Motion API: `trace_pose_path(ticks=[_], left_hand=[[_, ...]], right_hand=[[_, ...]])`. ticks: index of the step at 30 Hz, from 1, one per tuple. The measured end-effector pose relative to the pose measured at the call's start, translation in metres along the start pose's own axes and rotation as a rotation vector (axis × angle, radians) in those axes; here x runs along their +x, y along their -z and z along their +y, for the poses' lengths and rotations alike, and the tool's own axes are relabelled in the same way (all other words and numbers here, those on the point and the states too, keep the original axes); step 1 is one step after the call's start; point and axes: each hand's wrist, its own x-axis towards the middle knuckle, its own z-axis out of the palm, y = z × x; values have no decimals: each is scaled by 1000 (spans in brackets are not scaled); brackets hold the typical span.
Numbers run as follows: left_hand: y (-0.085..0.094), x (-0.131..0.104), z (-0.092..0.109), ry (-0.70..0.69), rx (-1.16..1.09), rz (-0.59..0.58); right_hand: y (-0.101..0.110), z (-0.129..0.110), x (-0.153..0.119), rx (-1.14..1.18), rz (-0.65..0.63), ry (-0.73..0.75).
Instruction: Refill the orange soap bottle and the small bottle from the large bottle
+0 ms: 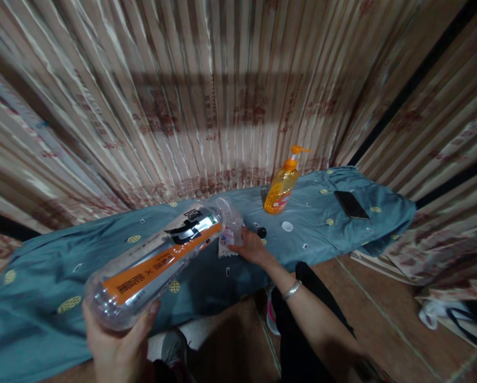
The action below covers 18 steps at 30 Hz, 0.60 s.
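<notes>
Left grip (118,340) is closed around the base of a clear plastic bottle, thumb on one side and fingers on the other, while the right grip (252,247) pinches a smaller clear container at its right side. Patterned curtains (238,106) hang behind everything. In front of them runs a long tabletop (334,236) under a blue-green cloth. Above its left half the large bottle (158,260), with an orange and silver label, slants from its near-left base up to its far-right end. An orange pump bottle (281,189) stands upright at the far edge, right of centre; a dark flat device (350,205) lies farther right. The small container (233,218) overlaps the large bottle's far end; whether they touch cannot be told. Right of it lie a white disc (286,226) and, nearer the right grip, a small black piece (261,232).

The step in hand appears to be bringing the two vessels together end to end. The next move seems to call for a steady right grip and a careful tilt from the left.
</notes>
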Motion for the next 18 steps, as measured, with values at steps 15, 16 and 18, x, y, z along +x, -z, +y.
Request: trace_pose_path(ticks=[15,16,18], left_hand=[[-9,2,-3,-20,-99,47],[-9,2,-4,-27,-100,43],[-7,3,-7,-36,-105,43]], right_hand=[[0,0,-1,-6,29,29],[-2,1,0,-12,34,32],[-4,3,1,-27,40,31]])
